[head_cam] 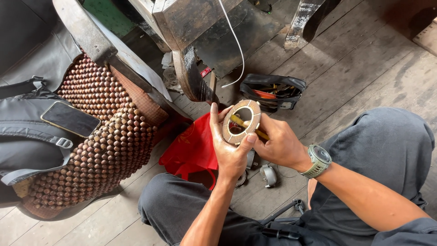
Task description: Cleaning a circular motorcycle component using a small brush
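Observation:
My left hand (228,148) holds a round ring-shaped friction disc (242,121) with brown pads, thumb on its lower edge and fingers behind it. My right hand (276,142), with a green watch (318,160) on the wrist, grips a yellow-handled tool (258,133) whose shaft crosses the disc's central hole. Both hands are raised above my knees over the wooden floor.
A red plastic bag (191,148) lies under the hands. Small metal parts (268,175) sit on the floor (364,68). An open black tool pouch (273,92) lies ahead. At left are a wooden-bead seat cover (104,141), a dark backpack (27,136) and a phone (70,119).

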